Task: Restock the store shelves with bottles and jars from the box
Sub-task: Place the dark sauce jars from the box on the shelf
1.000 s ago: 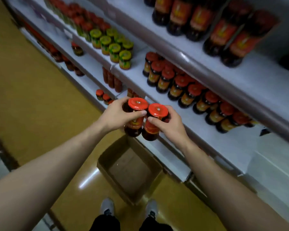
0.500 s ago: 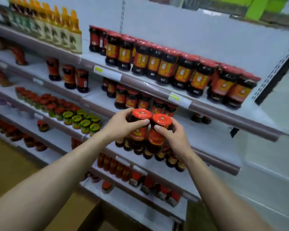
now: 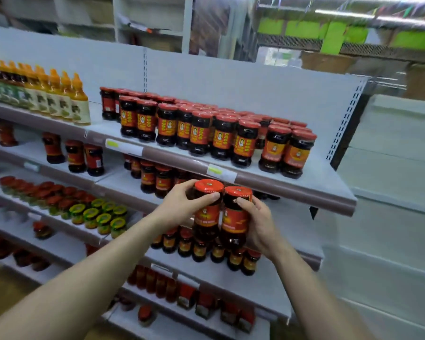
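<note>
A tall white metal shelving unit with a plain back panel fills the view, its pale shelf boards edged in brownish-pink rails carrying yellow price tags. A perforated white upright closes its right end. To the right stands a bare white shelf bay. Behind, a white open rack rises, with bright green wall panels and silvery ceiling ducting beyond.

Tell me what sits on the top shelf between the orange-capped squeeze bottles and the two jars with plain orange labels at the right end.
In the head view, rows of red-lidded dark sauce jars fill that stretch, between the orange-capped squeeze bottles and the orange-labelled jars.
</note>
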A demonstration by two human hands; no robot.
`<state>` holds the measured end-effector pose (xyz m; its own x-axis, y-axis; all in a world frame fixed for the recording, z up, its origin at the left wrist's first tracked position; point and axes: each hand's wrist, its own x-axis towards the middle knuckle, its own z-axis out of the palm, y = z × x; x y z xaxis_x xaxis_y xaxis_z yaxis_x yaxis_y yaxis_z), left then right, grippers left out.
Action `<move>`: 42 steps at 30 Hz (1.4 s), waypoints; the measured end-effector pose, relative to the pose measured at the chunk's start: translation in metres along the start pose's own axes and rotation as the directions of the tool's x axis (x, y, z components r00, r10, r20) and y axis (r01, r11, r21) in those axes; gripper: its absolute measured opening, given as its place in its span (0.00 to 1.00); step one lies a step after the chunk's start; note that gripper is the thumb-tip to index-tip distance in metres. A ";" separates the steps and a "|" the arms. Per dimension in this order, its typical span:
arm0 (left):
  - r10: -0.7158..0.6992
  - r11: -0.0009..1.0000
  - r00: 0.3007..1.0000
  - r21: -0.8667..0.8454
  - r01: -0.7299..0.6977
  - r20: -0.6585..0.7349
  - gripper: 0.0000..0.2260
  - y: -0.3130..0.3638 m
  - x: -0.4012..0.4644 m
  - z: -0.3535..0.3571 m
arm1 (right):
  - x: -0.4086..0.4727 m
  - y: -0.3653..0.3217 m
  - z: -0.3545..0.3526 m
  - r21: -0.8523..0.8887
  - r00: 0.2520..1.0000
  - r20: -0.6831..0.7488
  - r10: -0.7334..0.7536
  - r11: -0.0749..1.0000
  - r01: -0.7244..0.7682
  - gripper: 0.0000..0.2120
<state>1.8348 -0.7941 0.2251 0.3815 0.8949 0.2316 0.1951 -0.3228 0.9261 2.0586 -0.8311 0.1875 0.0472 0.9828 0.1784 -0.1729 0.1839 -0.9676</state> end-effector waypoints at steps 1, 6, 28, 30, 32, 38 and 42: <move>-0.013 1.000 1.000 0.000 0.013 0.002 0.19 0.002 0.001 0.009 | -0.002 0.000 -0.007 0.035 1.000 -0.008 0.015 0.999 -0.015 0.20; -0.086 0.996 0.996 -0.006 0.086 -0.037 0.19 -0.004 0.003 0.060 | -0.007 0.022 -0.042 0.062 0.994 -0.058 0.098 0.994 -0.094 0.20; -0.043 0.998 0.983 0.036 0.050 -0.179 0.18 -0.090 0.121 0.120 | 0.089 0.076 -0.117 -0.204 0.985 -0.172 0.020 0.977 -0.055 0.29; -0.015 0.999 0.985 0.046 0.023 -0.174 0.21 -0.096 0.133 0.124 | 0.098 0.076 -0.124 -0.218 0.980 -0.197 -0.014 0.975 -0.030 0.26; 0.016 0.999 0.983 0.049 -0.007 -0.181 0.22 -0.103 0.143 0.129 | 0.104 0.076 -0.131 -0.246 0.985 -0.167 -0.037 0.969 -0.005 0.23; 0.060 0.996 0.972 0.076 -0.044 -0.227 0.24 -0.125 0.160 0.148 | 0.122 0.091 -0.151 -0.290 0.987 -0.151 -0.058 0.957 0.012 0.27; 0.052 0.990 0.969 0.136 -0.020 -0.239 0.33 -0.130 0.160 0.150 | 0.122 0.096 -0.164 -0.444 0.994 -0.091 -0.060 0.896 0.013 0.33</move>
<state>2.0056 -0.6551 0.0967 0.1637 0.9245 0.3443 0.3090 -0.3795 0.8721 2.2093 -0.6959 0.0868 0.1467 0.9647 0.2188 0.2830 0.1710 -0.9438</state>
